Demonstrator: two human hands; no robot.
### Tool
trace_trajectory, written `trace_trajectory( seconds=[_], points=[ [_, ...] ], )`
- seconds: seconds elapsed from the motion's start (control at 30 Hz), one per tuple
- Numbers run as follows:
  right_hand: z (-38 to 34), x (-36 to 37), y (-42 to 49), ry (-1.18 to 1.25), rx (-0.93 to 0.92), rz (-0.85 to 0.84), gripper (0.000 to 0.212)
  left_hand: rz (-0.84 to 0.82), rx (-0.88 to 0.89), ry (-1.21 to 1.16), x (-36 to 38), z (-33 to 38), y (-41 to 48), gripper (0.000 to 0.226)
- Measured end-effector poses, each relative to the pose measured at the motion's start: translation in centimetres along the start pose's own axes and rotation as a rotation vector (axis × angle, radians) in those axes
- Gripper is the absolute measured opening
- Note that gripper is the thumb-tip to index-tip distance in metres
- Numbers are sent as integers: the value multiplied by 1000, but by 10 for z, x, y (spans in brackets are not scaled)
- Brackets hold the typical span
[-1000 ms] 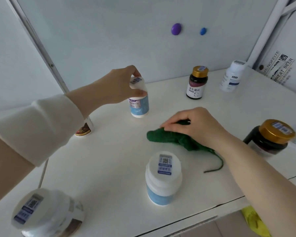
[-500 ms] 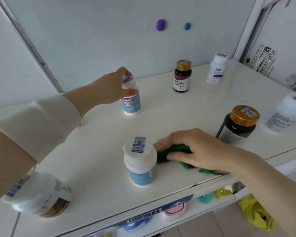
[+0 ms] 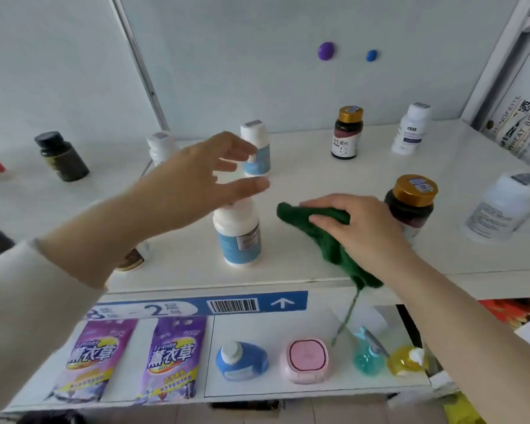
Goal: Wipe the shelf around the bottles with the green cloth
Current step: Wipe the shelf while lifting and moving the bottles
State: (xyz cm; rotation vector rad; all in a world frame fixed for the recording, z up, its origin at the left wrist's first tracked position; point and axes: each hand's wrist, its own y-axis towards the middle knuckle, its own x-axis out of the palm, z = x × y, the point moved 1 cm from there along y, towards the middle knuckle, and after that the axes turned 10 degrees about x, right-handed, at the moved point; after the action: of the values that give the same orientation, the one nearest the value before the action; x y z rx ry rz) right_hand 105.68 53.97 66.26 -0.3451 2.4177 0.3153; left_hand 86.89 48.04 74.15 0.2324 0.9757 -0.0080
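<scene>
Right hand (image 3: 364, 228) is gripping green cloth (image 3: 331, 249) on shelf (image 3: 303, 179); left hand (image 3: 196, 182) is hovering, fingers spread, over white bottle (image 3: 239, 237). Purple packets (image 3: 169, 362) showing "Lavender"; box (image 3: 520, 127) showing "WHEAT BEER".

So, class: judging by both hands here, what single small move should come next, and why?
Probably lower the left hand onto the near white bottle to steady it: that hand hovers open above its cap, while the right hand holds the green cloth on the shelf just beside it.

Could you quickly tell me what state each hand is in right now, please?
Left hand: open, fingers spread, holding nothing.
Right hand: closed on the green cloth.
</scene>
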Motion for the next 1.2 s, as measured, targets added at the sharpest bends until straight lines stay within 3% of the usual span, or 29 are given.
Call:
trace_trajectory(
  seconds=[0.07,0.17,0.37,0.6,0.8,0.93,1.03,1.2],
  points=[
    [0,3,11,-32,51,110,27,5,-49,15,18,-7,-21,63],
    [2,17,16,-288,131,-4,35,78,-110,10,33,-17,-29,49],
    [-1,30,-31,-302,-45,-62,32,117,-90,-8,36,-16,-30,47],
    [8,21,-93,-23,-35,-56,29,125,-48,-34,49,-7,-26,50],
    [19,-28,-109,323,157,166,31,144,-35,72,54,-1,-25,61],
    [31,-59,-109,484,244,264,31,420,175,204,63,30,-26,69],
    [43,-77,-107,564,266,303,31,414,342,179,88,70,-13,64],
    [61,-103,-96,576,247,268,31,269,151,-50,132,101,38,60]
  ],
)
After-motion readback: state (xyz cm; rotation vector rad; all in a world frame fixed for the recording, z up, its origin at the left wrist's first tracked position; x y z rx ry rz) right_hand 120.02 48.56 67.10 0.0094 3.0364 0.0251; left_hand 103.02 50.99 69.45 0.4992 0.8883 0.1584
